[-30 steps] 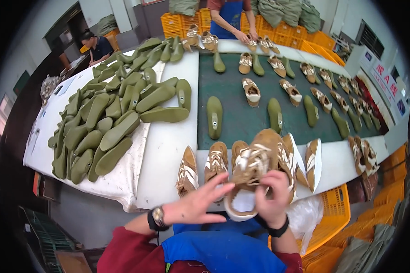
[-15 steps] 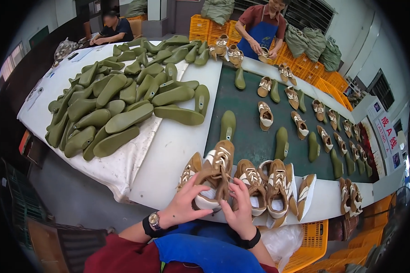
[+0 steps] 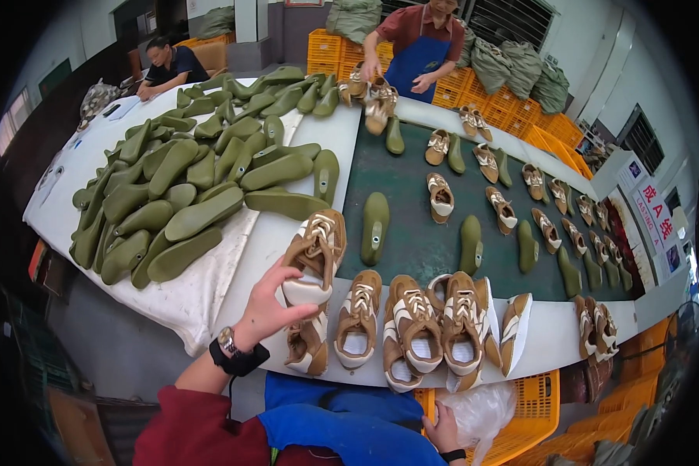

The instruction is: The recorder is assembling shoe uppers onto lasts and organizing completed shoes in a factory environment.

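Observation:
My left hand grips a brown-and-white lace-up sneaker by its pale heel, raised at the near edge of the table. Below it, another sneaker sits partly hidden behind my hand. To the right stands a single sneaker, then a cluster of several more, including one sneaker with white lining showing. Low down, my right hand is beside the orange crate, touching or close to the clear plastic bag in it; its fingers look apart, with nothing visible in them.
A heap of green shoe lasts covers the left table. Spaced sneakers and lasts stand on the green conveyor belt. Across it, a person in a blue apron handles sneakers; another person sits at far left. Orange crates line the back.
My left hand has moved left and up with the sneaker. My right hand has let go of the shoe and dropped to the crate. Across the belt, the person's hands have moved apart.

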Demonstrator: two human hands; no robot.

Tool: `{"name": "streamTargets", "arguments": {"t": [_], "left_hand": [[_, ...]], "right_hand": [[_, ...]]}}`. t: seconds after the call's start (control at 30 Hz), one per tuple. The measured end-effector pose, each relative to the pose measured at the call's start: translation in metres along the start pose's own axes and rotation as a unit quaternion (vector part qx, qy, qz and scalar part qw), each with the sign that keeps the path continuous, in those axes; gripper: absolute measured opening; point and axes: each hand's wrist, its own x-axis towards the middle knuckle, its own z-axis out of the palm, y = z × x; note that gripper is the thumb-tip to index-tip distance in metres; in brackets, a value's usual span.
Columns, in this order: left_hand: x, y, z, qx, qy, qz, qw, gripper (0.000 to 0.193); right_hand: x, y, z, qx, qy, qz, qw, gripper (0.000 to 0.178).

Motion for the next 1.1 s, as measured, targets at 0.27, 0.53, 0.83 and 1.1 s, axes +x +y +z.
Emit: {"name": "streamTargets", "arguments": {"t": [0.27, 0.53, 0.83, 1.1], "left_hand": [[0.119, -0.029, 0.035, -0.117, -0.057, -0.050, 0.990, 0.053], [0.259, -0.080, 0.124, 0.076, -0.091, -0.071, 0.990, 0.058], [0.298, -0.191, 0.176, 0.316, -0.134, -0.103, 0.934, 0.051], [0.276, -0.123, 0.216, 0.197, -0.197, -0.054, 0.959, 0.074]], "right_hand": [[0.005, 0.069, 0.096, 0.081, -0.087, 0.261, 0.958, 0.048], [0.040, 0.056, 0.100, -0.010, -0.073, 0.363, 0.929, 0.042], [0.000, 0.105, 0.152, -0.040, -0.074, 0.304, 0.949, 0.048], [-0.020, 0.137, 0.187, -0.042, 0.006, 0.239, 0.970, 0.050]]}}
